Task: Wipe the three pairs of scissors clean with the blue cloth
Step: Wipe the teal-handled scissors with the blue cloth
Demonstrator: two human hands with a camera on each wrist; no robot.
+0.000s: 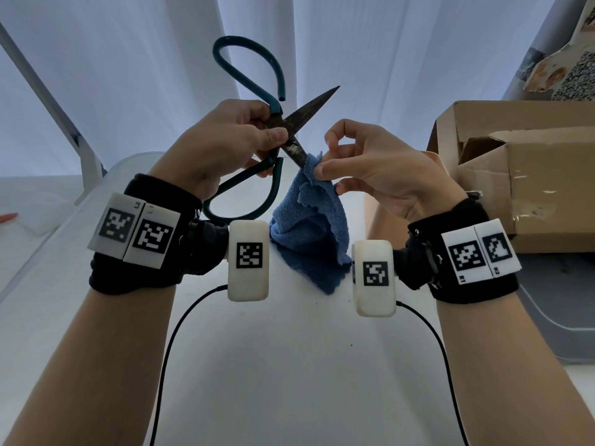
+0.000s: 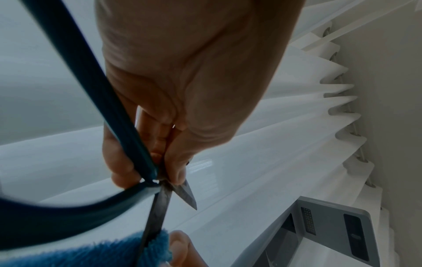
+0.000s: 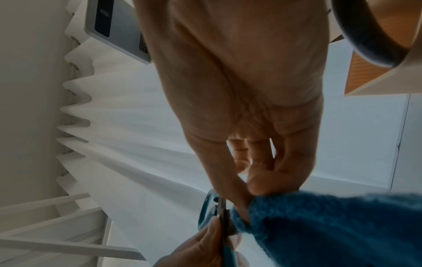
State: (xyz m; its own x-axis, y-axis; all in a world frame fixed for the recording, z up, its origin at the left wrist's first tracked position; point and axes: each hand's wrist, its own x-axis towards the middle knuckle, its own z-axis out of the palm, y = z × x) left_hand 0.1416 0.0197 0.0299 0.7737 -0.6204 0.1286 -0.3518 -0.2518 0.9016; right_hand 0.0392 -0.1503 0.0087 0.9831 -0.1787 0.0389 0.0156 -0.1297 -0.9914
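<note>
We read small printed codes on the white marker tags strapped to the black wristbands. The left wristband's tags (image 1: 135,227) carry "L2" and "L1" at their top corners, above the black-and-white square patterns. The right wristband's tags (image 1: 479,254) carry "R1" and "R2" at their lower edges. We find no other legible writing; the wrist views show none.

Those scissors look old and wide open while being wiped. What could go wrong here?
The scissors are spread, and the upper blade's bare point sticks out near the right hand; a slip could nick it. The right hand's fingers pinch only a thin fold of the blue cloth around the lower blade, so the edge might cut through. The left hand grips near the pivot, where closing blades could pinch it.
</note>
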